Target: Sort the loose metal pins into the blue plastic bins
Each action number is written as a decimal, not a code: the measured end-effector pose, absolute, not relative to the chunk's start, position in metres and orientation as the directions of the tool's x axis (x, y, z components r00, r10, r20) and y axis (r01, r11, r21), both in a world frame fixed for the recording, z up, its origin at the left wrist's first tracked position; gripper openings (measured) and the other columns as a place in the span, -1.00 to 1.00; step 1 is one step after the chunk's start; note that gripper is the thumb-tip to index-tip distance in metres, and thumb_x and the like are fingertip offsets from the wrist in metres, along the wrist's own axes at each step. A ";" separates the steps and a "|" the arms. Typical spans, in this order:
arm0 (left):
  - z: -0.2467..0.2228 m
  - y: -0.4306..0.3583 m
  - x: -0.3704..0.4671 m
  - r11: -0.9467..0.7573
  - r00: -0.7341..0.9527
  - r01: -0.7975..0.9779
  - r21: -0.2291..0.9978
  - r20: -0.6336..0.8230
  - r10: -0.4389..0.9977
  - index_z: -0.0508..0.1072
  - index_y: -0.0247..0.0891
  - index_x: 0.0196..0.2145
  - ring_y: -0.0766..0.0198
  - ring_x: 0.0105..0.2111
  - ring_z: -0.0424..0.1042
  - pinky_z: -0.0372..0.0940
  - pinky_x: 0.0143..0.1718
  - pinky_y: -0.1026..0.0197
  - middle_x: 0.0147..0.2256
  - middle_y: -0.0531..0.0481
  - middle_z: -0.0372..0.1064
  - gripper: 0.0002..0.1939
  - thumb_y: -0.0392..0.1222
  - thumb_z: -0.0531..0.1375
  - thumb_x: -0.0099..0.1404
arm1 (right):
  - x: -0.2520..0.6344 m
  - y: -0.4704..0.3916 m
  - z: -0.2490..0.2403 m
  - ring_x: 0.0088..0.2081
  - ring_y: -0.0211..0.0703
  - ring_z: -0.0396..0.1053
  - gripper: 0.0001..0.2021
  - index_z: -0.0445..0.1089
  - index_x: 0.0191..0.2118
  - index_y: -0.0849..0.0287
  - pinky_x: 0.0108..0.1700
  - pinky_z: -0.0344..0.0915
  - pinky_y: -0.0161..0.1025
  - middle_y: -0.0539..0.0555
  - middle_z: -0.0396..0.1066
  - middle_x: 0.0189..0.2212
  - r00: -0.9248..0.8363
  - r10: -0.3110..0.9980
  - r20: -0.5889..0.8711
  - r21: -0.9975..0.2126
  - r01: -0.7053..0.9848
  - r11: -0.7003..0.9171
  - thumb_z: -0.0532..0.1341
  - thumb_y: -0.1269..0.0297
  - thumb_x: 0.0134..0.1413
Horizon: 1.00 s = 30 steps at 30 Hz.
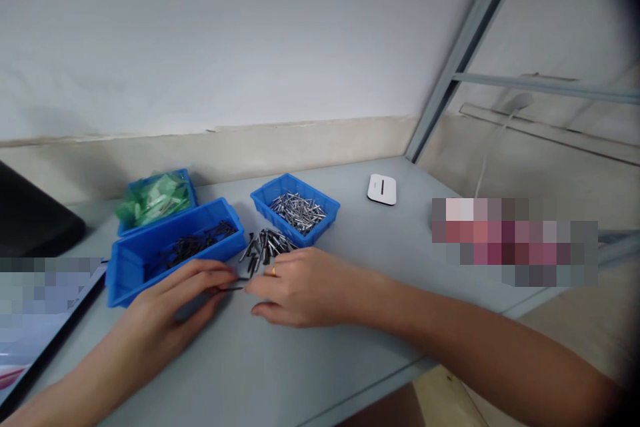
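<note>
Between the thumb and fingers of my left hand [187,293] are a couple of thin dark screws [234,288], whose ends point toward the other hand. My right hand [305,287] is curled at the near edge of a loose pile of screws [267,244], dark and silver mixed. Its thumb sits a little apart from the index finger, and what its fingertips hold is hidden. Behind my left hand stands a long blue bin [125,273] with dark screws [193,247] inside. A smaller blue bin [311,238] beyond the pile holds many silver screws [300,213].
A third blue bin [189,187] with a green plastic bag [157,199] stands at the back left. A white square device [382,189] lies on the grey table [240,367]. At left are a black object [35,220] and a screen-like panel [45,333]; a metal frame [457,60] rises at right.
</note>
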<state>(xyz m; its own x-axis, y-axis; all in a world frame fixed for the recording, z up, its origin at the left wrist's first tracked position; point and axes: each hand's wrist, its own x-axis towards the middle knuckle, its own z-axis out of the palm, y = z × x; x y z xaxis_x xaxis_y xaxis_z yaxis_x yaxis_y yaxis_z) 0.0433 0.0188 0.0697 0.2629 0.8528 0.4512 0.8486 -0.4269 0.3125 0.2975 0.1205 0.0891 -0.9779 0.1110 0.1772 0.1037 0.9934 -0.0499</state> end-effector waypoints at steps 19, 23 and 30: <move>0.073 0.010 0.054 -0.416 0.252 0.781 0.465 0.376 0.892 0.63 0.02 -0.12 0.18 -0.30 0.71 0.59 -0.33 0.33 -0.23 0.08 0.71 -0.79 0.11 0.27 0.49 | 0.294 0.118 0.075 -0.36 -0.19 0.51 -0.67 0.42 -0.25 0.17 -0.39 0.15 -0.21 0.00 0.53 -0.46 -0.923 0.100 0.373 -0.009 0.104 0.995 0.03 0.23 0.57; 0.070 0.009 0.053 -0.416 0.287 0.780 0.467 0.325 0.901 0.63 0.02 -0.13 0.19 -0.33 0.70 0.59 -0.27 0.30 -0.26 0.09 0.70 -0.79 0.08 0.23 0.52 | 0.295 0.118 0.075 -0.37 -0.21 0.50 -0.69 0.41 -0.25 0.17 -0.39 0.14 -0.22 -0.01 0.51 -0.47 -0.917 0.092 0.387 -0.005 0.098 0.995 0.04 0.24 0.56; 0.073 0.008 0.057 -0.440 0.297 0.773 0.457 0.351 0.888 0.63 -0.02 -0.16 0.23 -0.35 0.69 0.53 -0.38 0.36 -0.28 0.09 0.69 -0.77 0.06 0.21 0.53 | 0.296 0.117 0.075 -0.35 -0.22 0.50 -0.74 0.43 -0.23 0.15 -0.37 0.17 -0.23 -0.03 0.52 -0.45 -0.919 0.075 0.388 0.007 0.085 0.996 0.10 0.23 0.53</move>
<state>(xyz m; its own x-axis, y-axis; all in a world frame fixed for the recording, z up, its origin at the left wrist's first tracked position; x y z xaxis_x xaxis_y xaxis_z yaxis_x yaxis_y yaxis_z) 0.0574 0.0077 0.0730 0.2972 0.8879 0.3512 0.7731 -0.4396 0.4573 0.2964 0.1174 0.0745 -0.9185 0.0754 0.3881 0.0845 0.9964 0.0066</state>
